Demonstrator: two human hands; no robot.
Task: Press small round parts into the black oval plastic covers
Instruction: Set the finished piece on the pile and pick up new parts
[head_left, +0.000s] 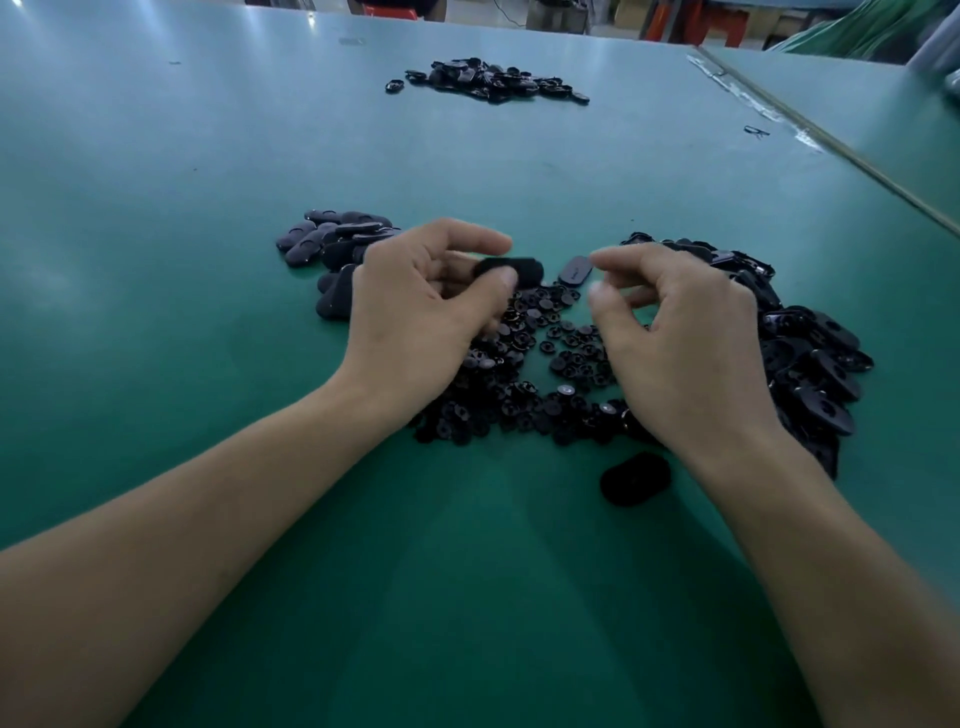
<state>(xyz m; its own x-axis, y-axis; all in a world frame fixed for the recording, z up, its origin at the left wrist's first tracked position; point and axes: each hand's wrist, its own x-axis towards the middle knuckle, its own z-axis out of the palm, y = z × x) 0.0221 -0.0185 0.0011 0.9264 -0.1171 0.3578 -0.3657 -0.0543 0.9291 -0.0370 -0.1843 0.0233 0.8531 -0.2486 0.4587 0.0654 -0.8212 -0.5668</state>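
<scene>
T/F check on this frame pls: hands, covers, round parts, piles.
1. The left hand holds a black oval cover. True.
2. The small round parts are sorted in a tray. False: they lie loose in a pile on the green table.
3. A separate pile of black parts lies at the far end of the table. True.
4. The right hand grips a screwdriver. False: there is no tool in it; whether it pinches a small part cannot be told.
5. One lone cover lies on the table beside the right wrist. True.
</scene>
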